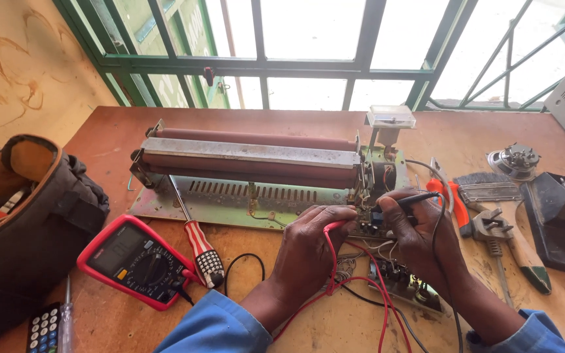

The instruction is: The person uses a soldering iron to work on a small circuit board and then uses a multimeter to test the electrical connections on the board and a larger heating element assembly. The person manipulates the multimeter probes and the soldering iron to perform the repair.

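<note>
My left hand (308,252) pinches a red test probe (333,227), its tip pointing right toward a small circuit board (367,225) at the right end of a roller machine (250,163). My right hand (420,232) grips a black test probe (410,199), tip down on the same board. Red and black leads (361,281) trail from both probes across the table. A red-cased multimeter (135,258) lies to the left of my left forearm. A second small circuit board (403,281) sits between my wrists.
A red-and-white-handled screwdriver (197,245) leans on the machine's base. A dark tool bag (21,222) sits at the left, a calculator (42,327) below it. Orange-handled pliers (452,199), a brush (495,186), a wrench (495,229) and a black tray (560,222) lie at the right.
</note>
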